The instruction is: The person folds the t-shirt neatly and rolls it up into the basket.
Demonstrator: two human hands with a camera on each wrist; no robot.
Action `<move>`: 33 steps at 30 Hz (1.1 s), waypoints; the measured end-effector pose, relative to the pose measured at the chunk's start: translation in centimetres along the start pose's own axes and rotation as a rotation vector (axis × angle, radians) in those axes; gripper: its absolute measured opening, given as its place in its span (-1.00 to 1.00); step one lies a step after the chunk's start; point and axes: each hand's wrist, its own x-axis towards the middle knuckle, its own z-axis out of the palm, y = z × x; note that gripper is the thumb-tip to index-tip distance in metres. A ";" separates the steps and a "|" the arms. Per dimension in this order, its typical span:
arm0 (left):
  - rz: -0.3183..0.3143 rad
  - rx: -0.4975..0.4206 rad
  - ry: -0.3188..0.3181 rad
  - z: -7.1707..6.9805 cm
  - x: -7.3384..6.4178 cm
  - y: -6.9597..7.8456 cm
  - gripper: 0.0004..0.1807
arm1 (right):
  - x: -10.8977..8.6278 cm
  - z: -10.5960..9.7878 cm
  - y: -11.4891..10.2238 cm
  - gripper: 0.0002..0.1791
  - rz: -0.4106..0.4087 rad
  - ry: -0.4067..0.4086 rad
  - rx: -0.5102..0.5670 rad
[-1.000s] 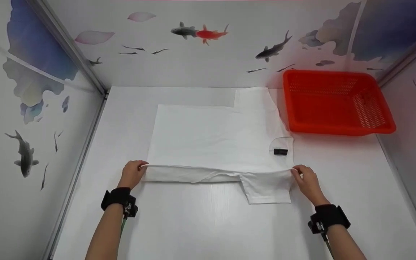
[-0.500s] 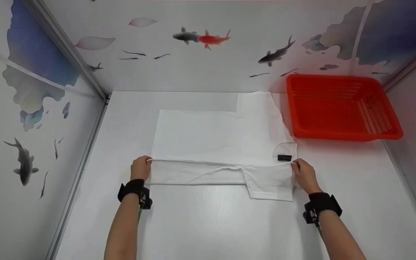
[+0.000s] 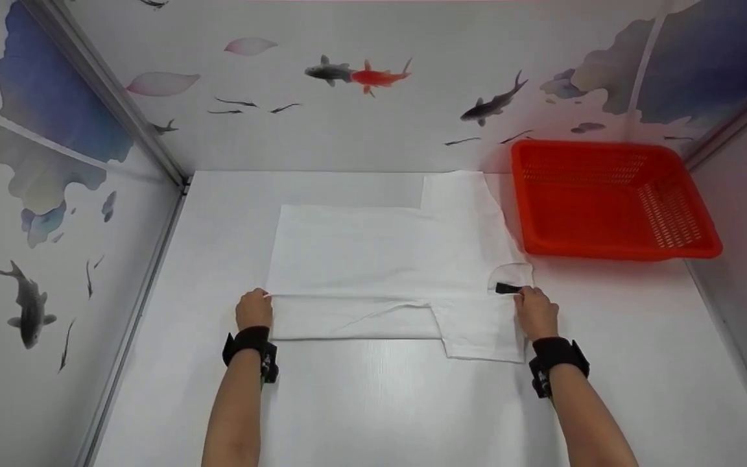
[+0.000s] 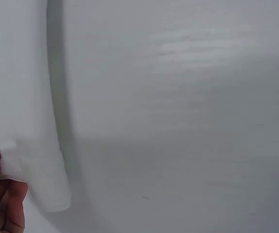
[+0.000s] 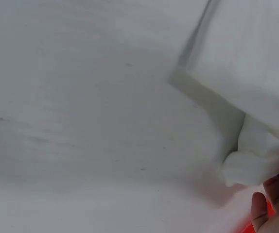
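A white T-shirt [image 3: 347,250] lies flat on the white table, hem on the left and collar on the right. Its near side is folded over in a strip [image 3: 354,319], and one short sleeve [image 3: 480,337] points toward me. My left hand [image 3: 254,310] pinches the fold's edge at the hem; the left wrist view shows thumb and fingers [image 4: 6,204] on the cloth. At the collar end, my right hand [image 3: 537,313] pinches the fold's other end, beside the black neck label [image 3: 508,288]. In the right wrist view, cloth partly hides the right hand's fingertips.
A red plastic basket [image 3: 613,253] with slotted walls stands at the back right, close to the shirt's shoulder. White panels printed with fish enclose the table [image 3: 373,415] at the back and both sides. Black camera straps [image 3: 250,340] circle both wrists.
Both hands have carried the fold's edge away from me over the shirt, and the folded strip is wider and flatter. The hands have come slightly closer together. The head view has tilted a little.
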 end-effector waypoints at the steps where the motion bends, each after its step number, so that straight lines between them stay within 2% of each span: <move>1: 0.006 0.030 0.016 0.2 0.0 0.1 -0.85 | 0.0 0.1 0.0 -0.80 -0.006 0.028 -0.024; 4: 0.010 0.129 0.057 0.7 -0.1 0.3 -0.85 | -0.1 0.2 -0.1 -0.80 -0.021 0.086 -0.077; 6: -0.013 0.160 0.077 0.9 -0.2 0.5 -0.84 | -0.2 -0.1 0.0 -0.80 -0.020 0.096 -0.081; 9: -0.047 0.153 0.115 1.1 -0.6 0.9 -0.79 | -0.5 -0.8 0.1 -0.79 -0.012 0.066 -0.032; 12: -0.011 0.090 0.147 1.1 -1.3 1.7 -0.72 | -1.1 -1.6 0.3 -0.76 0.004 0.047 0.048; 15: 0.110 0.018 0.144 1.4 -2.3 3.1 -0.72 | -2.4 -2.0 0.3 -0.78 -0.012 0.055 0.101; 18: 0.252 -0.049 0.114 2.3 -3.7 5.2 -0.77 | -4.3 -1.9 0.4 -0.83 -0.057 0.061 0.126; 22: 0.423 -0.132 0.031 4.5 -6.1 9.0 -0.83 | -7.2 -1.3 0.9 -0.93 -0.175 0.087 0.105; 24: 0.515 -0.148 -0.014 6.0 -7.3 11.1 -0.85 | -8.3 -0.8 1.4 -0.89 -0.262 0.127 0.066; 28: 0.692 -0.104 -0.102 8.6 -9.8 14.9 -0.84 | -9.4 0.1 2.4 -0.76 -0.425 0.200 -0.011; 31: 0.791 -0.020 -0.164 9.9 -11.3 17.2 -0.81 | -9.7 0.5 2.9 -0.72 -0.457 0.187 -0.037; 33: 0.831 0.037 -0.191 10.5 -12.1 18.3 -0.80 | -9.8 0.7 3.0 -0.70 -0.453 0.171 -0.043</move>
